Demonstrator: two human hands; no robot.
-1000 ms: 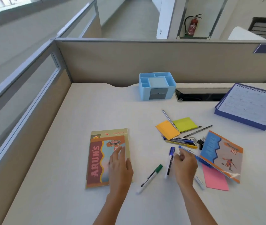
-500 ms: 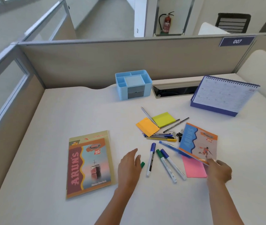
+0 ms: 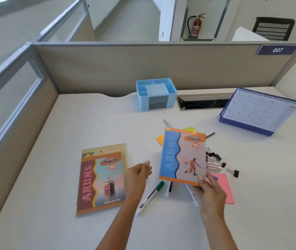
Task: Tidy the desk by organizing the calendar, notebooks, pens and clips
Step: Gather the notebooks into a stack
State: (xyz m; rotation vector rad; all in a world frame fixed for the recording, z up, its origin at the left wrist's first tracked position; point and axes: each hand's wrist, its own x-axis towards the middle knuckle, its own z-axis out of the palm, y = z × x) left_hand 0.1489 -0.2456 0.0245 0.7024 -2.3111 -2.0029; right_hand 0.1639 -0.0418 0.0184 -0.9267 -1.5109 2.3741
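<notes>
1. The right hand (image 3: 210, 193) is holding the blue basketball notebook (image 3: 183, 156) above the counter (image 3: 71, 132), fingers clamped on its near right corner.
2. The left hand (image 3: 136, 177) is hovering beside it, fingers relaxed and apart, near the ship notebook (image 3: 102, 179) lying flat.
3. Binder clips (image 3: 217, 157) are lying just right.

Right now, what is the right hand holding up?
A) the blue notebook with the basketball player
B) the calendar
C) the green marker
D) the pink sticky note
A: the right hand pinches the blue notebook by its lower corner, raised off the desk; the green marker lies flat and the calendar stands untouched.
</notes>
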